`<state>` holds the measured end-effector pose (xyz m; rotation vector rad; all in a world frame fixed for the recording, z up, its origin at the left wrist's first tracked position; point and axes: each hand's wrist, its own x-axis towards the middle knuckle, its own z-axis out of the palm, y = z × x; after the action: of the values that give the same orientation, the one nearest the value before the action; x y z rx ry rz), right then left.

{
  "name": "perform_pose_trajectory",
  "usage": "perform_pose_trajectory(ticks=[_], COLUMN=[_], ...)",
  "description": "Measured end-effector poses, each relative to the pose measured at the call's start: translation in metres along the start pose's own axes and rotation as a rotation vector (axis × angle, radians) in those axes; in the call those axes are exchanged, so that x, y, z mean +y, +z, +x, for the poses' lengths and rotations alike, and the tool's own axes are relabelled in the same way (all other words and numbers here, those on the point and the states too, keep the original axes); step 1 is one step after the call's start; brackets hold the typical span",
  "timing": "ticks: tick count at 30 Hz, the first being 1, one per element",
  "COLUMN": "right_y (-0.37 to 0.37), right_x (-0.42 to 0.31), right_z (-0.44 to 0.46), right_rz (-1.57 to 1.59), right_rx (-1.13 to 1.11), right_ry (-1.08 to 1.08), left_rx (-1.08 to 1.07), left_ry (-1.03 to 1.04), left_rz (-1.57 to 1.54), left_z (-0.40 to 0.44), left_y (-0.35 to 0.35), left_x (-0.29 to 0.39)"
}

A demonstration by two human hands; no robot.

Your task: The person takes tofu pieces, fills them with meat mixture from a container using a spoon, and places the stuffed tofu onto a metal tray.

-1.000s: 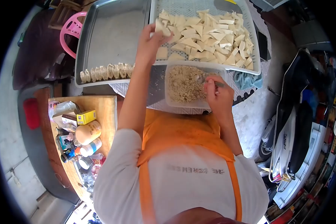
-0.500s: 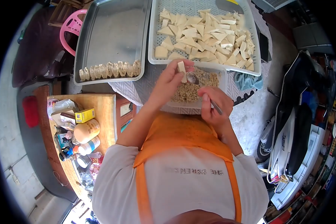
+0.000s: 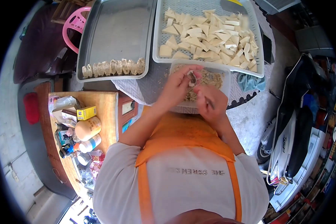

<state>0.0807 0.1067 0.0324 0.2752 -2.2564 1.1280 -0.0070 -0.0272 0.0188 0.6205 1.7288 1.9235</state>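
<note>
Two hands [image 3: 176, 86] pinching pale piece [image 3: 190, 83] and spoon [image 3: 210, 103], patterned tablecloth [image 3: 128, 91], wooden tabletop [image 3: 108, 112], motorbike [image 3: 286, 143]

A pale piece [image 3: 190, 84] meets a metal spoon [image 3: 192, 77] above crumbly tan mix [image 3: 214, 79] in a translucent tub [image 3: 227, 83].

We count one left hand [image 3: 176, 86], one right hand [image 3: 213, 100], one metal tray [image 3: 117, 31], one perforated tray [image 3: 177, 5], one tub [image 3: 226, 85], about ten speckled pieces [image 3: 113, 67], dozens of pale wedges [image 3: 209, 35], one cloth [image 3: 251, 82], one yellow box [image 3: 86, 113]
</note>
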Motion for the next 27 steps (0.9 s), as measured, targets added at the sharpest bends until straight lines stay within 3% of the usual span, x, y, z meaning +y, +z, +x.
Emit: perform_pose_trajectory(ticks=[1,4,6,8,11,14,22,27], right_y=[-0.002,-0.006,-0.004,0.003,0.022,0.018,-0.043,-0.035], right_x=[0.003,0.009,0.029,0.044,0.05,0.05,0.026,0.01], right_z=[-0.001,-0.003,0.003,0.008,0.003,0.004,0.008,0.009], right_rz=[0.056,0.357,0.108,-0.002,0.352,0.604,0.732,0.553], right_rx=[-0.012,0.231,0.017,-0.287,-0.44,-0.289,0.138,0.172], right_ry=[0.047,0.56,0.601,0.7,0.756,0.902,0.803,0.656], left_rx=[0.005,0.05,0.12,0.068,0.051,0.08,-0.032,-0.135], left_ry=[-0.036,-0.107,-0.094,-0.071,-0.059,-0.115,-0.157,-0.212], left_rz=[-0.006,-0.096,-0.249,-0.114,-0.049,-0.146,-0.194,-0.18], left_z=[-0.001,-0.006,-0.003,-0.001,0.002,0.001,0.005,0.007], left_y=[-0.004,-0.017,-0.021,-0.027,-0.029,-0.03,-0.016,0.001], left_x=[0.002,0.011,0.012,0.007,0.004,0.013,0.013,0.004])
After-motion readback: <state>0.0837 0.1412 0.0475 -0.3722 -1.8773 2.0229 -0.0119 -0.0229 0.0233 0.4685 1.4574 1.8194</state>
